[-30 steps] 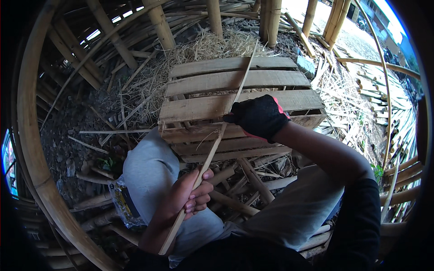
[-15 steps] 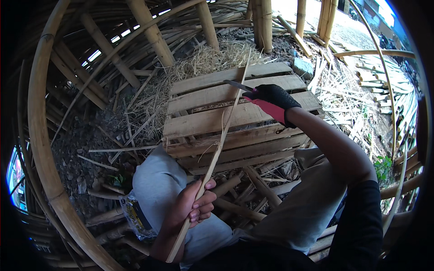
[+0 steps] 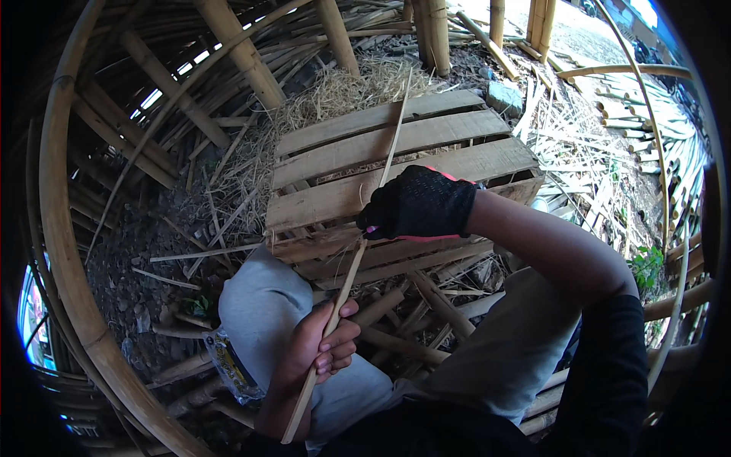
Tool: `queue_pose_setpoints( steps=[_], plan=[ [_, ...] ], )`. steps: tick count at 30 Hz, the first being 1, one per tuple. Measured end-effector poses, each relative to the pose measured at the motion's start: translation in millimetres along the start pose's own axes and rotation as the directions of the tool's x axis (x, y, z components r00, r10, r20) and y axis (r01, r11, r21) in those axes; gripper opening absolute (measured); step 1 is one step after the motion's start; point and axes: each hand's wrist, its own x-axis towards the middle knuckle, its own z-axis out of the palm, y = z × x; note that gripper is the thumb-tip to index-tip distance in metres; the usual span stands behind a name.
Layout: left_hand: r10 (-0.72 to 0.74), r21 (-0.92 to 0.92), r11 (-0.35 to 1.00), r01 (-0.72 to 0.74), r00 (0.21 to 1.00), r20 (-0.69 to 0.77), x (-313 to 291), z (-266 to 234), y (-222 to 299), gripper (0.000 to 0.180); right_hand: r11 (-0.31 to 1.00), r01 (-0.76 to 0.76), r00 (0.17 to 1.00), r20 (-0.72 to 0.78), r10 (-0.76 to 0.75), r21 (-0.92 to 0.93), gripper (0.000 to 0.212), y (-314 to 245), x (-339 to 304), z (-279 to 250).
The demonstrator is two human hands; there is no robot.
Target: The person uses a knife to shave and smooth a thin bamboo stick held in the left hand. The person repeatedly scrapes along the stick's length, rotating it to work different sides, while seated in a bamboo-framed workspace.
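My bare left hand (image 3: 326, 341) is wrapped round the lower part of a long, thin bamboo strip (image 3: 348, 278). The strip slants away from me, its far end rising over a slatted wooden crate (image 3: 335, 204). My right hand (image 3: 422, 204), in a black and pink glove, is closed at the middle of the strip. A bit of pink handle shows at its fingers; the knife blade seen earlier is hidden now. Thin curled shavings hang from the strip beside the glove.
The crate stands just beyond my knees. Straw-like shavings (image 3: 331, 99) lie behind it. A curved bamboo pole (image 3: 72, 251) bends round the left side. Bamboo posts (image 3: 242, 57) rise at the back, cut bamboo is stacked at right, and a plastic packet (image 3: 228, 365) lies by my left leg.
My right hand has moved toward me and down along the strip, from its upper part to its middle. The left hand keeps its grip in nearly the same place.
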Motion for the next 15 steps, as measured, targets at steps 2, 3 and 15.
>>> queue_pose_setpoints(
  steps=[2, 3, 15],
  plan=[
    [-0.009, -0.002, 1.000, 0.009, 1.000, -0.004, 1.3, 1.1, 1.2, 0.029, 1.000, 0.010, 0.999, -0.035, -0.011, -0.013, 0.028, 1.4, -2.0, 0.8],
    [-0.013, -0.003, 1.000, 0.013, 1.000, -0.009, 0.7, 1.4, 1.7, 0.029, 1.000, 0.017, 0.998, -0.052, -0.018, -0.018, 0.028, 0.4, -1.7, 0.2],
    [0.031, -0.153, 0.988, -0.018, 0.996, 0.080, -3.2, -9.4, 3.9, 0.028, 0.497, -0.832, 0.397, -0.363, 0.843, 0.246, 0.038, 56.9, -7.7, 0.2]
  ],
)
